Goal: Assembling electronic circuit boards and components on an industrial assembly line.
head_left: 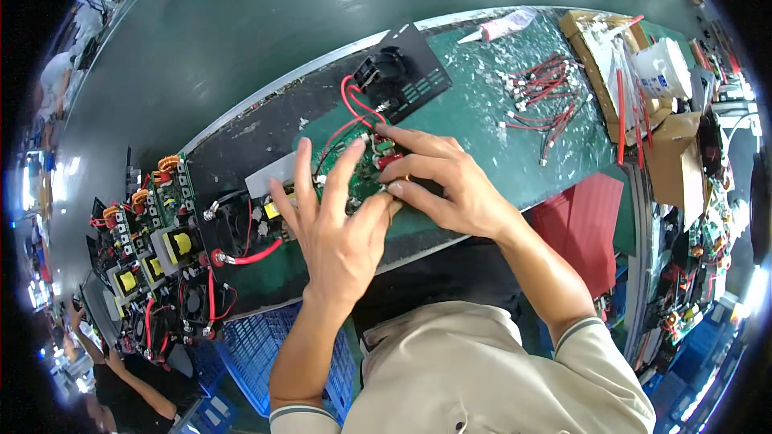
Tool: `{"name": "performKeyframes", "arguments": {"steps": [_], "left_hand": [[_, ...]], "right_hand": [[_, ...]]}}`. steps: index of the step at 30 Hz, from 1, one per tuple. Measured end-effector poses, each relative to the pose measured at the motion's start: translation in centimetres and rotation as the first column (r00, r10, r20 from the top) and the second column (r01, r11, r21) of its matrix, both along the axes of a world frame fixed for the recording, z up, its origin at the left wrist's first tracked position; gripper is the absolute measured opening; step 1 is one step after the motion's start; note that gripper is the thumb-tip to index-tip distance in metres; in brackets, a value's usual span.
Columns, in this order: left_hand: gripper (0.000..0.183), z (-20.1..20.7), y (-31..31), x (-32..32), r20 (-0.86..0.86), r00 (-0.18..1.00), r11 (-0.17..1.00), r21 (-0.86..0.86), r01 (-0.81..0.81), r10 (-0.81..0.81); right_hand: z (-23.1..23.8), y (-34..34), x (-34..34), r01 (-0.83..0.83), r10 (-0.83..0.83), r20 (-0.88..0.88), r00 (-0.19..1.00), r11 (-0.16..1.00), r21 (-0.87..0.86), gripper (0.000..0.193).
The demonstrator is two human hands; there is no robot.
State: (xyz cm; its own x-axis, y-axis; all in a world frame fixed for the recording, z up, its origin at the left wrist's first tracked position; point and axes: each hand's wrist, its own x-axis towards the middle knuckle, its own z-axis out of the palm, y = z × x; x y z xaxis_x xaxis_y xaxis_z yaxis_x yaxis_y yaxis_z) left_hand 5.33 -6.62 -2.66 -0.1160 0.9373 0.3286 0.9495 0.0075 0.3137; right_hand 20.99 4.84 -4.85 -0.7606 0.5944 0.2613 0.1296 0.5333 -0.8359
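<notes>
A green circuit board [366,167] lies on the bench in front of me, crowded with small parts and partly covered by my fingers. My left hand [336,229] rests over its left side, fingers spread, the thumb reaching to the near edge. From the right, my right hand [446,177] grips the board's right side with bent fingers. Its thumb meets my left thumb, and what lies beneath them is hidden. Red wires [351,98] loop from the board to a black perforated panel with a fan [392,68] standing beyond it.
Several assembled boards with fans [157,245] crowd the left end. Loose red-and-black wire leads [543,84] and a white tube [503,26] lie at the far right, beside a cardboard box [591,32]. Red sheets [581,229] jut past the near edge; a blue basket [265,354] stands below.
</notes>
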Motion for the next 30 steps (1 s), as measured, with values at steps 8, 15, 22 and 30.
{"name": "performKeyframes", "arguments": {"steps": [8, 15, 22, 30], "left_hand": [[0.010, -0.3, 0.1, -0.1, -0.021, 1.000, 1.000, 0.015, 0.014, -0.014], [0.011, -0.5, 0.1, 0.0, -0.054, 0.998, 1.000, 0.001, 0.025, -0.025], [0.009, -0.2, 0.2, 0.4, -0.042, 0.999, 0.999, 0.046, 0.024, -0.022], [0.008, -1.6, 0.0, 0.1, -0.027, 1.000, 0.990, 0.139, 0.019, -0.015]], "right_hand": [[-0.5, 0.1, 0.1, 0.021, -0.021, -0.024, 0.999, 1.000, 0.014, 0.014], [-0.6, 0.0, 0.0, 0.022, -0.022, -0.019, 1.000, 1.000, -0.008, 0.015], [-0.6, -0.2, -0.1, 0.058, -0.058, -0.016, 0.998, 0.997, 0.047, 0.017], [-0.7, 0.1, -0.3, 0.047, -0.046, -0.014, 0.999, 0.999, 0.018, 0.014]]}}
